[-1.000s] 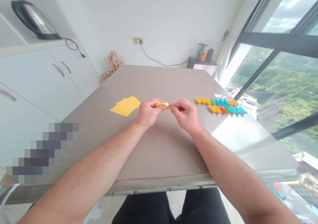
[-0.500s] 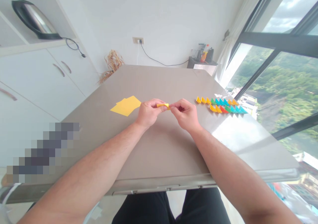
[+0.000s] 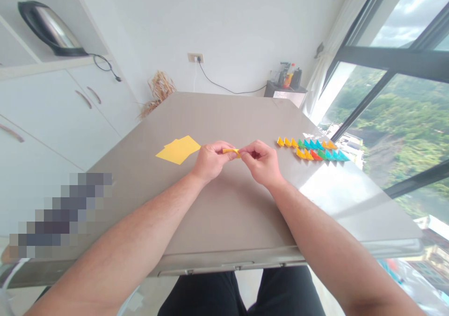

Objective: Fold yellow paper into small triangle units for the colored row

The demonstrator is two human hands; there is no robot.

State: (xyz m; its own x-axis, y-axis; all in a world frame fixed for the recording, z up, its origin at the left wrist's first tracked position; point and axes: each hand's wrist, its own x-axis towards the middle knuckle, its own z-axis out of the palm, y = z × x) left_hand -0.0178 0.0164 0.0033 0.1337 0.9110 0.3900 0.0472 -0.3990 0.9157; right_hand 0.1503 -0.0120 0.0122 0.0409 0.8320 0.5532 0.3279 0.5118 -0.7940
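Observation:
A small folded piece of yellow paper is pinched between both hands, above the middle of the table. My left hand is closed on its left end, thumb toward me. On its right end, my right hand grips with thumb and forefinger. Fingers hide much of the paper, so its exact folded shape is unclear. Flat yellow paper sheets lie overlapping just left of my left hand. Right of my right hand stand two rows of small folded paper boats in yellow, orange, green, blue and red.
The grey-brown table reaches toward a white wall with a socket. A small dark cabinet with bottles stands beyond its far right corner. Dried stalks are at the far left, and windows line the right side. A kettle sits on the left shelf.
The yellow paper between my fingers has changed its angle slightly and looks more bent. Both hands stay in nearly the same place.

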